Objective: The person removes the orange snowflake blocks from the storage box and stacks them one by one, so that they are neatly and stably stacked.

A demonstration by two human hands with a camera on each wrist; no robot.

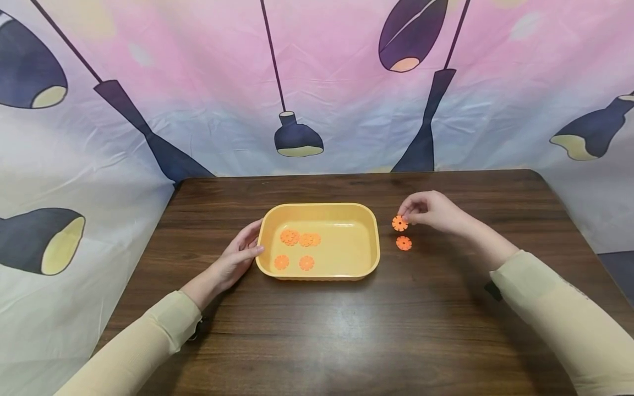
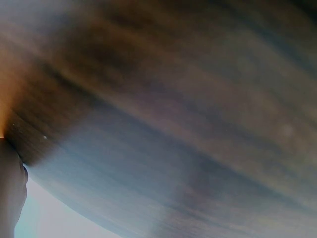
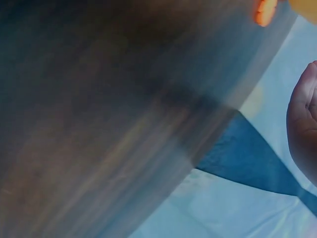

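Observation:
A yellow plastic basin stands on the table, with several orange notched discs lying in its left half. At the basin's left end, my left hand holds the side, thumb at the rim and fingers along the outer wall. To the right of the basin, my right hand pinches one orange notched disc between thumb and fingers. Just below it in the head view, another orange disc lies flat on the wood. Only part of the right hand shows in the right wrist view.
The dark wood-grain table has rounded far corners. Behind its back edge hangs a fabric backdrop printed with lamps. In the right wrist view, an orange disc and a bit of the basin appear at the top edge.

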